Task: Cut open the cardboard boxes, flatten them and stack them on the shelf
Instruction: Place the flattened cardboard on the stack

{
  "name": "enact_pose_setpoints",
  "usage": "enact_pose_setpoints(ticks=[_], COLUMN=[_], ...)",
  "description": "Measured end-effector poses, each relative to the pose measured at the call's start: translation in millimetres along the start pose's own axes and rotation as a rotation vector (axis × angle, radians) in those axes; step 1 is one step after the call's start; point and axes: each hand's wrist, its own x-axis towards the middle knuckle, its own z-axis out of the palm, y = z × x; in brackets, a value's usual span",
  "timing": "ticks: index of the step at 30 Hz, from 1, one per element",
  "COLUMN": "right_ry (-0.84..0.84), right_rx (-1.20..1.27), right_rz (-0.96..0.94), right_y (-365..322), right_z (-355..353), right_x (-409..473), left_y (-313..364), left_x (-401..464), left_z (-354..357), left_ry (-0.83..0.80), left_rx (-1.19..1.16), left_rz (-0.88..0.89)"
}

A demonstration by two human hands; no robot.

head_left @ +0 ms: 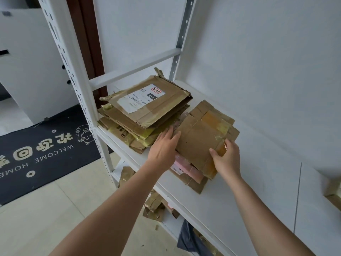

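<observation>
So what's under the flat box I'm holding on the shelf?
Under the flat box lies a pink piece on more flattened cardboard; the box hides the rest of that stack.

Two bare forearms, no sleeves; left hand [163, 147], right hand [226, 157] ungloved.

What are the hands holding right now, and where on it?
The flattened box on top of the right pile: right hand grips its near right corner, left hand lies flat against its left edge.
</observation>
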Motion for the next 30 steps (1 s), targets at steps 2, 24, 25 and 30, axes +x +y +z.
enact_pose_setpoints(ticks=[2, 24, 25, 30], right_ry=[0.022, -0.269, -0.234, -0.129], right_rx=[-0.134, -0.581, -0.544, -0.479], right_rz=[-0.126, -0.154, -0.174, -0.22], right_y=[-1.2, -1.6, -0.3, 29.1], right_z=[0.5, 16.7, 9.9, -43.0], right_x=[2.4, 12.5, 4.9, -30.5], left_y=[2.8, 36.6, 40.0, 81.2], left_x=[-0.4, 6.0, 0.8, -24.8], left_z=[7.3, -17.2, -20.1, -20.5], left_ry=[0.02, -0.266, -0.226, -0.044], left_rx=[0.113, 0.32, 0.329, 0.259], left_rz=[0.075, -0.067, -0.048, 0.114])
